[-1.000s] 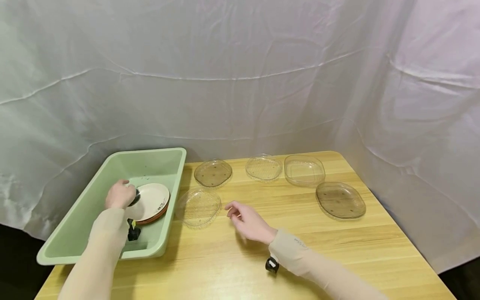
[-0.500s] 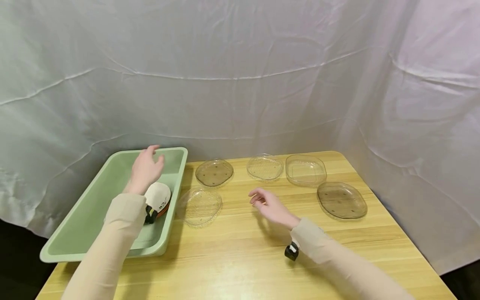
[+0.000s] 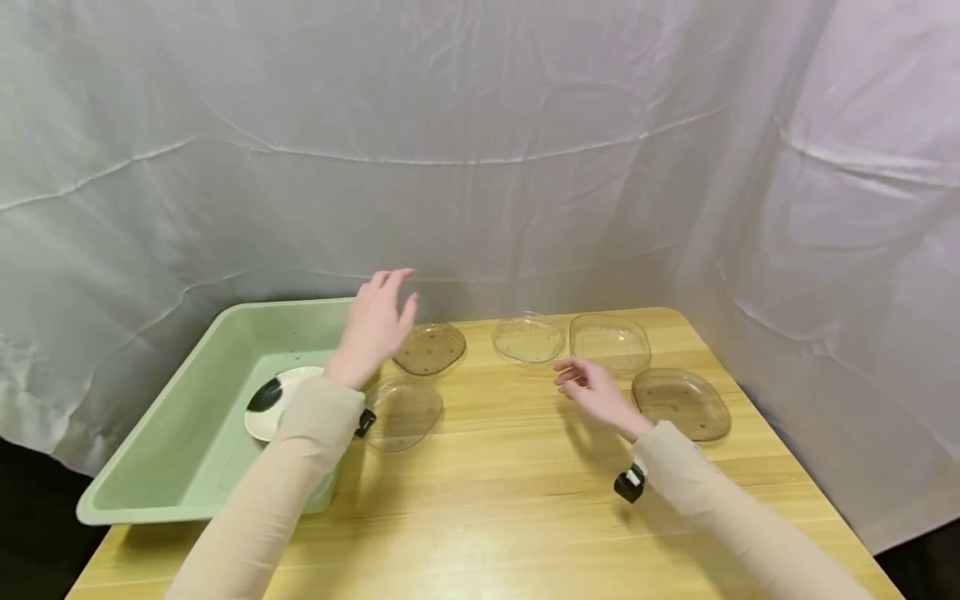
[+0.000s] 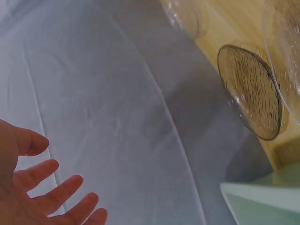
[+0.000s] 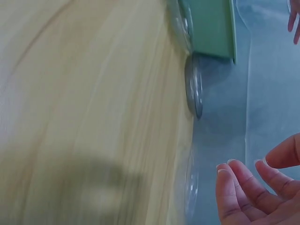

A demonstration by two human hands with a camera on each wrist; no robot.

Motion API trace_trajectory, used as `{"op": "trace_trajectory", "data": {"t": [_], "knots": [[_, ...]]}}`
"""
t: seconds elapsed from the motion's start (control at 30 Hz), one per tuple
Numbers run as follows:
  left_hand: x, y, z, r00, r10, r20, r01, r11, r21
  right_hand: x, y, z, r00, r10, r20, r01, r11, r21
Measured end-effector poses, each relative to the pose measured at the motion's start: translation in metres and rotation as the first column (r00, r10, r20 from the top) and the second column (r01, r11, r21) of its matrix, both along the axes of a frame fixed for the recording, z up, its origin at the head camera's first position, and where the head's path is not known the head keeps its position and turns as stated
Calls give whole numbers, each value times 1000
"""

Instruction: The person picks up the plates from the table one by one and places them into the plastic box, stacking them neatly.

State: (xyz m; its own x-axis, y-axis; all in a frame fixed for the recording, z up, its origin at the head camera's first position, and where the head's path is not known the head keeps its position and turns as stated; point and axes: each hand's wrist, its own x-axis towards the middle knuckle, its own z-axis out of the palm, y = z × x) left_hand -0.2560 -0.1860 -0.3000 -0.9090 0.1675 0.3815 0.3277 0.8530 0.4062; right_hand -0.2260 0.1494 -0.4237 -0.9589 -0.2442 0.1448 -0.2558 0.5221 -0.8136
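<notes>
Table (image 3: 480, 517) under everything; tub (image 3: 176, 425) at its left, white plate (image 3: 287, 393) inside. Larger brown dish (image 3: 681, 408) lies just right of your right hand (image 3: 597, 400), which is empty, fingers close together and lightly bent. Smaller brown dish (image 3: 429, 348) sits near the far table edge. Your left hand (image 3: 371, 329), empty, fingers spread, hangs nearer it. Judgement: a reach there turns on going right and down; outline near-round, long axis uncertain.
</notes>
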Motion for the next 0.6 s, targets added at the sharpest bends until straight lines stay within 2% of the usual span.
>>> {"op": "trace_trajectory", "data": {"t": [0.13, 0.4, 0.6], "knots": [[0, 20, -8, 998, -35, -49, 31, 997, -77, -4, 21, 5, 998, -45, 50, 45, 999, 1], [-1, 54, -30, 986, -102, -136, 83, 988, -133, -17, 60, 15, 988, -123, 97, 127, 991, -37], [0, 76, -49, 985, -127, -113, 105, 977, -183, -31, 84, 20, 976, -173, 130, 180, 983, -45]]}}
